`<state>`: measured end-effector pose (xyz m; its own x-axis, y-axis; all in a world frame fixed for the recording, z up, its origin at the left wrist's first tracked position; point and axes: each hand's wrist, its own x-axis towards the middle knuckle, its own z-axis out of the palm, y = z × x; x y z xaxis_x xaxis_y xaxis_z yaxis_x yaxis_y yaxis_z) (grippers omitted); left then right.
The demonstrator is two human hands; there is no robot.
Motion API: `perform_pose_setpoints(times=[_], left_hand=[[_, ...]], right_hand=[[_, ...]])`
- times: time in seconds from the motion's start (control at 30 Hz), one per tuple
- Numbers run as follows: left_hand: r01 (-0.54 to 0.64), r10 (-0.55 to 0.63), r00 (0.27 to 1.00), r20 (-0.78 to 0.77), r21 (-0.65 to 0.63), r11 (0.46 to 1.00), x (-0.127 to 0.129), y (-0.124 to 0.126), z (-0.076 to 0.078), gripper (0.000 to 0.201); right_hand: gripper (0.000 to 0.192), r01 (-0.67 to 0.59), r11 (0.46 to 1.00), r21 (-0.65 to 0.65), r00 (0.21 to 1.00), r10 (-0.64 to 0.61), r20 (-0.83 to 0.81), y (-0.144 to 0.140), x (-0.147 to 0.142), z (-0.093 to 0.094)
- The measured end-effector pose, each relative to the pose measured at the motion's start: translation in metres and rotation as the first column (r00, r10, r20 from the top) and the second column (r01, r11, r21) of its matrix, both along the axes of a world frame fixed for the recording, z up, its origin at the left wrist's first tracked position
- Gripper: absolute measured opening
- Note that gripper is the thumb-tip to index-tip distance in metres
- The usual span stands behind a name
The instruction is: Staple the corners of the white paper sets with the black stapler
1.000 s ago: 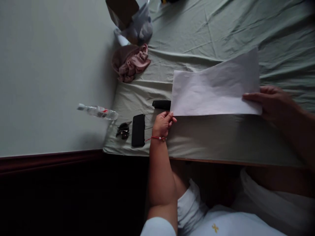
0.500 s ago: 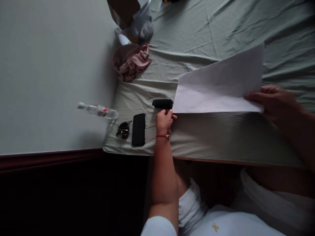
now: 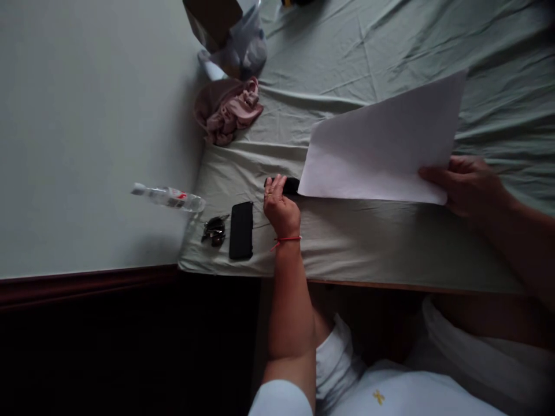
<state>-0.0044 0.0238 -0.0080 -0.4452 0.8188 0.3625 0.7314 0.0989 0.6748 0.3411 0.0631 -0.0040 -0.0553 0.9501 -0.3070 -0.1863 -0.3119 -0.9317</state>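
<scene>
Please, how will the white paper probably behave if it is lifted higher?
The white paper should bend easily, as it looks like one thin sheet. It is probably light too: only the right hand visibly grips it, near one end.

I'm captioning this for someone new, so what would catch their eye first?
Probably the large pale sheet of paper, held near its right end by the right hand. Next, the left hand over a black object at the paper's left end, then the crumpled pink cloth near the wall.
</scene>
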Motion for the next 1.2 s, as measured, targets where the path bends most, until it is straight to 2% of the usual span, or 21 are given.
perform_pose_setpoints(times=[0.2, 0.4, 0.6, 0.83, 1.2], left_hand=[[0.029, -0.029, 1.0, 0.01, -0.009, 1.0, -0.002, 0.0, -0.004, 0.06], [0.044, -0.044, 0.999, 0.03, -0.016, 0.999, -0.001, -0.001, -0.002, 0.046], [0.051, -0.051, 0.998, -0.041, -0.002, 0.999, 0.002, -0.002, -0.003, 0.051], [0.051, -0.052, 0.998, -0.045, -0.019, 0.999, 0.002, -0.003, 0.0, 0.056], [0.088, -0.089, 0.996, -0.018, -0.062, 0.994, 0.0, -0.005, 0.002, 0.062]], right_hand=[[0.05, -0.01, 0.999, 0.045, 1.0, 0.008, 0.028, -0.004, 0.001, 0.002], [0.052, -0.007, 0.999, 0.05, 0.999, 0.004, 0.05, -0.006, 0.001, 0.003], [0.057, -0.019, 0.998, 0.059, 1.0, 0.018, 0.012, -0.005, -0.004, -0.002], [0.053, -0.055, 0.997, 0.06, 0.998, 0.055, 0.006, -0.002, -0.003, -0.009], [0.054, -0.008, 0.999, 0.031, 1.0, 0.008, -0.004, 0.0, -0.004, -0.003]])
